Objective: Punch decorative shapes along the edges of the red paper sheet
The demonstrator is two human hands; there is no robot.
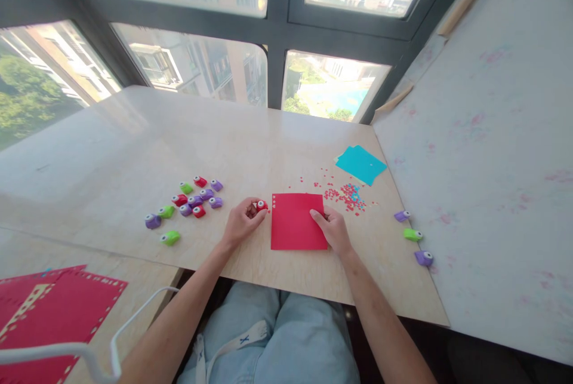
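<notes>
A red sheet of paper (295, 226) lies in front of me, with a few small punched holes at its top left corner. My right hand (333, 227) grips its right edge, thumb on top and fingers underneath. Just left of the sheet, my left hand (244, 220) is closed around a small red craft punch (261, 205). The punch is beside the sheet's left edge, near the holes. Tiny red and blue paper cutouts (347, 196) are scattered beyond the sheet to the right.
Several red, green and purple craft punches (195, 200) cluster at left. Others, including a green punch (412, 234), line the right edge by the wall. Blue paper sheets (362, 163) lie at back right. Punched red sheets (58, 312) and a white bent rod (114, 345) are at lower left.
</notes>
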